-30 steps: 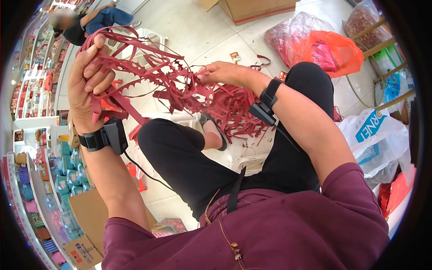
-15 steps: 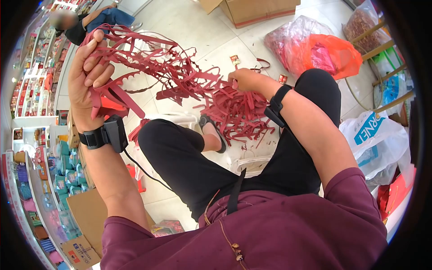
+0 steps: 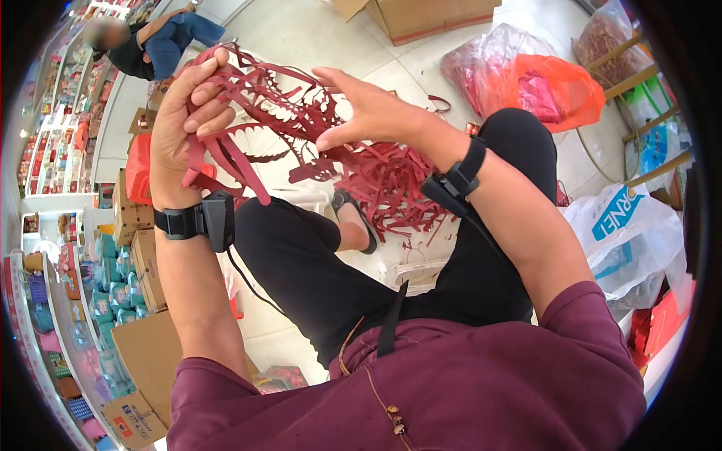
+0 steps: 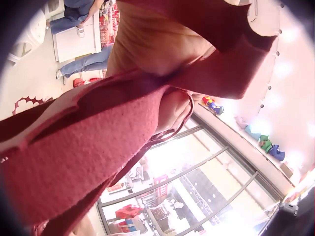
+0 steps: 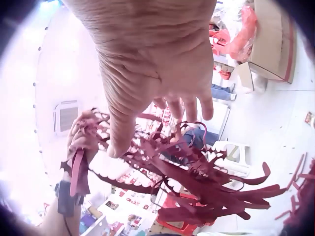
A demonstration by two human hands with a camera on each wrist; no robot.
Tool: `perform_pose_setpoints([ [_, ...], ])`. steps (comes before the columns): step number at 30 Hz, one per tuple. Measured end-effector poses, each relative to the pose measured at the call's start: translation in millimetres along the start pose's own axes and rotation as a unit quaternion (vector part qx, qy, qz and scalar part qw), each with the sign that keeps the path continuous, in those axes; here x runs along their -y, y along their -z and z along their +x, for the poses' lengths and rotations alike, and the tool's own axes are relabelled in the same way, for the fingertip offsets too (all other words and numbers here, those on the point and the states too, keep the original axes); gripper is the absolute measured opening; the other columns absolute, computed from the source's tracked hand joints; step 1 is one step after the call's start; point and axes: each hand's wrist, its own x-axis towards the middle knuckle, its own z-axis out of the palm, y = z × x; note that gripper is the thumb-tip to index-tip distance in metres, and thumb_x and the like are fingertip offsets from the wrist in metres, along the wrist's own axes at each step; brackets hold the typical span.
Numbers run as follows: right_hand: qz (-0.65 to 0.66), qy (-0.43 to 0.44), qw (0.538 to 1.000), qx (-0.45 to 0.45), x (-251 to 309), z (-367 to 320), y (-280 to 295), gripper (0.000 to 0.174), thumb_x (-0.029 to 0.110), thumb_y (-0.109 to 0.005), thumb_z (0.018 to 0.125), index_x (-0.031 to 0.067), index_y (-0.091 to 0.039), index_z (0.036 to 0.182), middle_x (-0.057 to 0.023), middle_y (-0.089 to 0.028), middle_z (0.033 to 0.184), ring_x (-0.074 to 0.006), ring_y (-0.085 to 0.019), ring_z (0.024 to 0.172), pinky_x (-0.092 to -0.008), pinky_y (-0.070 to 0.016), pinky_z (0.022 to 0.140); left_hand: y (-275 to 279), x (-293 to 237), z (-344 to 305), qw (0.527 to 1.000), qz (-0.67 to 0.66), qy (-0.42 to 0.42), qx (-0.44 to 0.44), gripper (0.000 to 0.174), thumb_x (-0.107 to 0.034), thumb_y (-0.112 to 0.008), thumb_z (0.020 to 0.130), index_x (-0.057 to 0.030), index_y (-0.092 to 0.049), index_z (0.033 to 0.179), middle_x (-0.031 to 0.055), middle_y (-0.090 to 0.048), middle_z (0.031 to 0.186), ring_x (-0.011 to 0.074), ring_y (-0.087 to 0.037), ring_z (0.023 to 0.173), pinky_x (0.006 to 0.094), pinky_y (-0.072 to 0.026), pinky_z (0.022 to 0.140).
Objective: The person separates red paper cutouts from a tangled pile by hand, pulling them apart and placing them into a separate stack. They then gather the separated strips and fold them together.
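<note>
A tangled bundle of dark red felt strips [image 3: 312, 116] with notched, scalloped edges hangs from my raised left hand [image 3: 192, 113]. My left fingers curl round one end of it, and wide strip ends [image 4: 93, 152] drop below the palm. Opposite, my right hand [image 3: 368, 109] holds nothing; its thumb and fingers are spread apart beside the loose side of the bundle. In the right wrist view the strips dangle past the right hand's [image 5: 157, 64] fingertips. Below, a heap of similar red strips [image 3: 398, 195] lies near my feet.
Bags, including an orange plastic bag [image 3: 571, 86] and a white one [image 3: 632, 240], stand at the right. A cardboard box [image 3: 429, 19] is at the back. Stocked shelves [image 3: 53, 316] line the left, where a person [image 3: 162, 41] sits farther off.
My right hand has released the strips it pinched over the heap, risen toward the left hand and spread its fingers. My left hand has shifted right with the bundle, which is less stretched out.
</note>
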Motion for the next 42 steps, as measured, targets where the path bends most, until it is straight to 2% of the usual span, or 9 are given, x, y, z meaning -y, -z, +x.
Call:
perform_pose_setpoints([
  [4,-0.008,-0.071,0.997,-0.01,0,2,-13,0.118,0.046,-0.09,0.064,-0.0069,-0.028,0.15,-0.0274,-0.056,0.133,-0.0384,-0.056,0.124,-0.0394,-0.0442,0.105,-14,20,7,0.999,-0.012,0.032,0.009,0.02,-0.012,-0.056,0.101,0.0026,-0.061,0.113,-0.0062,-0.048,0.066,-0.0005,-0.033,0.04,0.0173,-0.0305,0.038],
  [8,0.047,-0.116,0.991,0.047,-18,8,-15,0.076,0.037,-0.084,0.074,0.0011,-0.057,0.134,-0.0184,-0.071,0.105,-0.029,-0.068,0.095,-0.0367,-0.0511,0.088,-13,30,15,0.999,-0.008,0.049,0.013,0.02,-0.014,-0.057,0.101,0.0029,-0.061,0.111,-0.0033,-0.052,0.074,-0.0005,-0.034,0.043,0.0171,-0.0312,0.039],
  [9,0.047,-0.105,0.993,0.035,-15,5,-15,0.047,0.032,-0.077,0.08,0.0031,-0.07,0.117,-0.0151,-0.073,0.092,-0.0239,-0.069,0.085,-0.0348,-0.0517,0.082,-13,31,17,0.999,-0.008,0.048,0.006,0.02,-0.014,-0.057,0.101,0.0028,-0.061,0.111,-0.0028,-0.052,0.075,-0.0005,-0.035,0.044,0.0169,-0.0315,0.04],
  [13,0.075,-0.18,0.981,0.02,-20,5,-5,0.035,0.029,-0.068,0.087,0.0017,-0.073,0.107,-0.0117,-0.072,0.089,-0.0183,-0.065,0.081,-0.032,-0.0512,0.079,0,35,25,0.998,0.027,0.047,-0.028,0.021,-0.016,-0.055,0.103,0.0017,-0.059,0.113,-0.002,-0.051,0.076,0.0005,-0.038,0.047,0.0176,-0.0321,0.039],
  [26,0.287,-0.239,0.928,0.004,-20,2,27,0.03,0.023,-0.062,0.095,-0.0014,-0.069,0.111,-0.009,-0.074,0.096,-0.0138,-0.068,0.081,-0.0278,-0.0541,0.077,40,54,44,0.987,0.143,0.073,-0.018,0.028,-0.029,-0.062,0.101,-0.0017,-0.064,0.106,-0.0015,-0.057,0.081,0.0066,-0.054,0.064,0.0245,-0.0513,0.058],
  [31,0.306,-0.242,0.921,-0.011,-20,3,25,0.028,0.021,-0.061,0.095,-0.0022,-0.068,0.109,-0.0093,-0.073,0.097,-0.0144,-0.069,0.082,-0.0271,-0.0536,0.079,50,62,51,0.994,0.06,0.09,0.02,0.027,-0.025,-0.062,0.101,0.0003,-0.064,0.108,0.0045,-0.065,0.086,0.0176,-0.067,0.077,0.0443,-0.0635,0.074],
  [34,0.318,-0.238,0.918,-0.009,-19,3,21,0.027,0.019,-0.061,0.093,-0.0016,-0.068,0.111,-0.0095,-0.073,0.098,-0.016,-0.069,0.087,-0.0281,-0.053,0.084,48,68,51,0.994,0.057,0.097,0.004,0.027,-0.025,-0.061,0.101,0.0008,-0.063,0.109,0.0071,-0.068,0.093,0.0196,-0.07,0.084,0.0448,-0.0632,0.075],
  [40,-0.038,-0.18,0.977,0.11,-22,1,31,0.039,0.014,-0.059,0.093,0.0005,-0.057,0.13,-0.0091,-0.067,0.115,-0.018,-0.063,0.108,-0.0301,-0.046,0.098,33,71,48,0.996,-0.027,0.084,0.017,0.026,-0.019,-0.051,0.105,0.0026,-0.06,0.116,0.0111,-0.068,0.096,0.0326,-0.069,0.107,0.0569,-0.0575,0.092],
  [42,-0.003,-0.144,0.989,0.018,-24,0,30,0.036,0.016,-0.059,0.093,0.0001,-0.06,0.125,-0.0102,-0.067,0.117,-0.0177,-0.062,0.105,-0.0298,-0.0478,0.095,40,74,52,0.99,-0.075,0.091,0.073,0.025,-0.019,-0.05,0.105,0.0028,-0.06,0.114,0.0126,-0.067,0.098,0.035,-0.066,0.113,0.0587,-0.0556,0.095],
])
